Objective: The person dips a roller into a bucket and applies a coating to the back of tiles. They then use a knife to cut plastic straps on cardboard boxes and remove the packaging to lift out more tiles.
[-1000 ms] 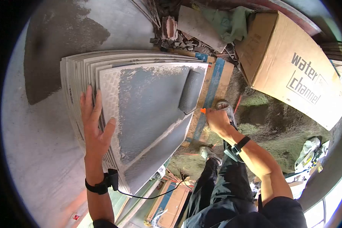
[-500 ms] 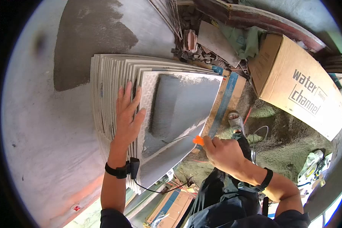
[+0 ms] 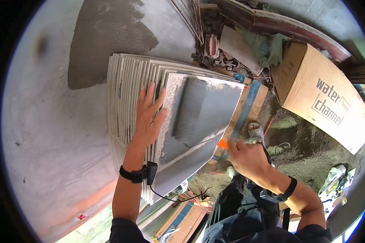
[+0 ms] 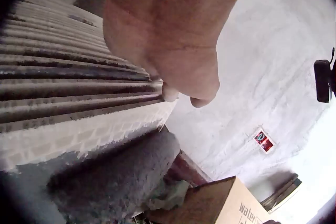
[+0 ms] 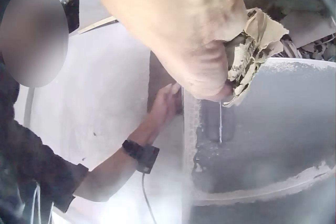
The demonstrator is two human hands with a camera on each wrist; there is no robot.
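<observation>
The stack of sheets [image 3: 123, 97] stands on edge, apparently leaning on the pale wall [image 3: 48, 121] for support. A carton [image 3: 324, 99] sits between 2 and 3 o'clock from it. The roller [image 3: 189, 108] lies upright against the grey coating of the front sheet [image 3: 221, 105]. At the roller's 9 o'clock, the left hand [image 3: 148, 117] rests on the sheets' edges, fingers spread, probably to steady them. Between 4 and 5 o'clock, the right hand [image 3: 249, 160] curls its fingers round the orange handle [image 3: 222, 144], seemingly for control.
</observation>
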